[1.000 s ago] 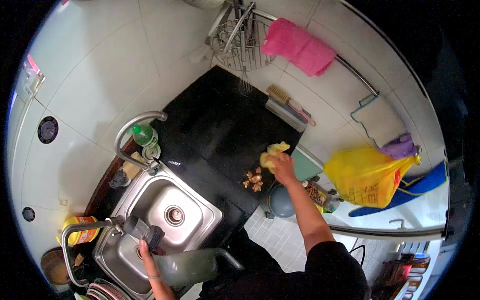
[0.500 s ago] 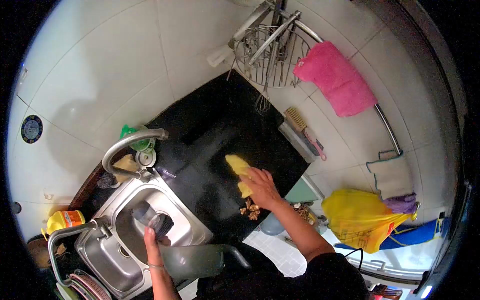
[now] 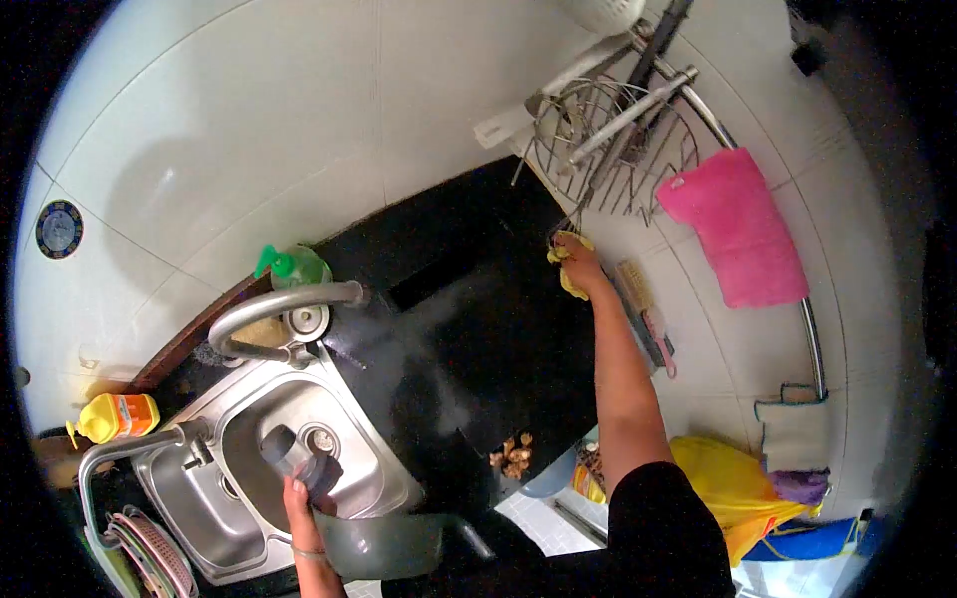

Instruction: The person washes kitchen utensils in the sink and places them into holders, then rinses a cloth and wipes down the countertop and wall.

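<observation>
My right hand point(image 3: 580, 267) is closed on a crumpled yellow cloth point(image 3: 572, 284). It presses the cloth at the far right edge of the black countertop point(image 3: 469, 309), close to the wall and below a hanging whisk. Over the sink's larger basin point(image 3: 354, 453), my left hand point(image 3: 300, 506) is closed on a grey, see-through, bottle-like container point(image 3: 299, 460) with a dark end. Beside that hand, near my body, is a grey-green rounded vessel point(image 3: 389, 546) with a handle; whether the hand also touches it I cannot tell. Brown knobbly pieces like ginger point(image 3: 512, 456) lie near the counter's front edge.
Two curved taps point(image 3: 284, 302) stand at the sink. A green pump bottle point(image 3: 294, 265) and a yellow bottle point(image 3: 118, 417) are behind it. A wire utensil rack point(image 3: 613, 140), a pink towel point(image 3: 736, 229) and a brush point(image 3: 638, 289) line the right wall. A yellow bag point(image 3: 713, 478) hangs lower.
My right hand has carried the yellow cloth from beside the ginger-like pieces across the counter to its far right edge. My left hand still holds the container over the basin. The view has shifted.
</observation>
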A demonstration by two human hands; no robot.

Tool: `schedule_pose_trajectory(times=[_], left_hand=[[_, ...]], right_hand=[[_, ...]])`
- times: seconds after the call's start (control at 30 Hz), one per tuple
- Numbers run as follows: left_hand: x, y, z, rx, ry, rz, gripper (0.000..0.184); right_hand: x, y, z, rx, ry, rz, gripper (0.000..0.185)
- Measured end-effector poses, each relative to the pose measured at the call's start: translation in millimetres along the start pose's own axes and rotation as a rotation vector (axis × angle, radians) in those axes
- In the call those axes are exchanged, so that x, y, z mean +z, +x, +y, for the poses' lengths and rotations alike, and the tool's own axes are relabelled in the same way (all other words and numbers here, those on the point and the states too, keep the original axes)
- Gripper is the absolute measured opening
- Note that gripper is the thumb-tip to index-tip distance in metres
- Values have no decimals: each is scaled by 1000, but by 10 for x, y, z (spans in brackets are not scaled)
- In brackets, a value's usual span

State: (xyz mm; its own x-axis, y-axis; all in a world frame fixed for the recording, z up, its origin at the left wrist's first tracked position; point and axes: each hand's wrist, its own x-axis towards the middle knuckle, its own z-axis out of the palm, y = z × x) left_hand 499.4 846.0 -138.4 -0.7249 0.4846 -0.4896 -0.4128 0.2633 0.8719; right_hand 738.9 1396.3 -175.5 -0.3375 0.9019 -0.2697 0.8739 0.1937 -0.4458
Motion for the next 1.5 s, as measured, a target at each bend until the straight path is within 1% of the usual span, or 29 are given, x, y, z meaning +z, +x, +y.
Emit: schedule_pose_trajectory(times=[0.07,0.1,0.13,0.2,0.23,0.3,0.4,0.43,0.47,0.53,0.57,0.6,0.63,0.67,0.7,0.77,0.87,0.93,1.03,1.1,1.13,1.17,1.23,1.27,1.33,1.37,1.43,1.47,1.5], left_hand=[[-59,44,-91,-24,2,-41,58],[-87,51,-131,-33,1,-49,58],[-116,58,-171,-42,-1,-58,59],[-54,48,-185,28,10,-7,59],[-14,45,-145,26,7,1,59],[82,31,-42,-157,25,-18,60],[172,-5,7,-113,-59,-13,58],[134,0,-41,-106,-55,36,59],[97,4,-92,-99,-50,85,59],[-2,41,-91,-102,-20,25,62],[-72,84,-145,-80,14,2,64],[-143,126,-200,-58,48,-19,65],[-151,177,-209,-60,52,4,64],[-331,272,-507,-13,32,32,56],[-512,365,-805,35,14,60,49],[-444,337,-666,25,37,39,49],[-311,218,-348,-18,116,-25,49],[-290,231,-288,-75,68,-87,53],[-244,318,-232,-101,73,-88,52],[-207,362,-204,-104,77,-86,51],[-191,371,-196,-104,80,-89,51],[-178,396,-186,-101,83,-89,50],[-169,429,-185,-98,82,-100,49],[-165,448,-187,-94,82,-105,49],[-175,475,-180,-92,78,-118,48],[-161,488,-169,-92,79,-125,48],[-189,508,-155,-82,82,-136,47],[-206,511,-156,-78,80,-138,46],[-217,503,-151,-77,83,-143,46]], right_hand=[[36,204,63,-376,-109,-18,45],[110,317,83,-471,-53,24,45],[197,547,113,-487,-60,14,45],[352,965,160,-700,171,52,46],[342,1012,75,-706,171,45,46],[250,998,-165,-630,-150,192,46],[236,933,-166,-570,-145,290,41],[357,979,-129,-523,-97,364,46],[394,1010,-62,-522,-100,375,46],[384,931,-184,-451,-246,300,47],[347,916,-251,-508,-89,164,47],[346,928,-374,-507,-89,181,47],[372,955,-512,-628,-97,99,48],[400,985,-622,-748,-106,14,48],[461,1033,-668,-748,-107,23,48],[621,1115,-743,-862,-10,197,48],[661,1084,-965,-840,-52,247,47],[800,1101,-1024,-821,-14,318,48],[743,832,-1313,-874,-78,395,48],[844,680,-1516,-900,-143,409,48],[924,579,-1592,-964,-129,373,51],[938,387,-1740,-927,-162,271,54],[1166,102,-1829,-948,-144,297,62],[1225,-21,-1852,-977,-183,325,60],[1086,-378,-1926,-919,-188,129,54],[1126,-360,-1869,-912,-194,136,54],[1173,-314,-1820,-937,-106,293,51],[1143,-255,-1812,-765,-163,428,47],[1006,-215,-1830,-694,-140,318,47]])
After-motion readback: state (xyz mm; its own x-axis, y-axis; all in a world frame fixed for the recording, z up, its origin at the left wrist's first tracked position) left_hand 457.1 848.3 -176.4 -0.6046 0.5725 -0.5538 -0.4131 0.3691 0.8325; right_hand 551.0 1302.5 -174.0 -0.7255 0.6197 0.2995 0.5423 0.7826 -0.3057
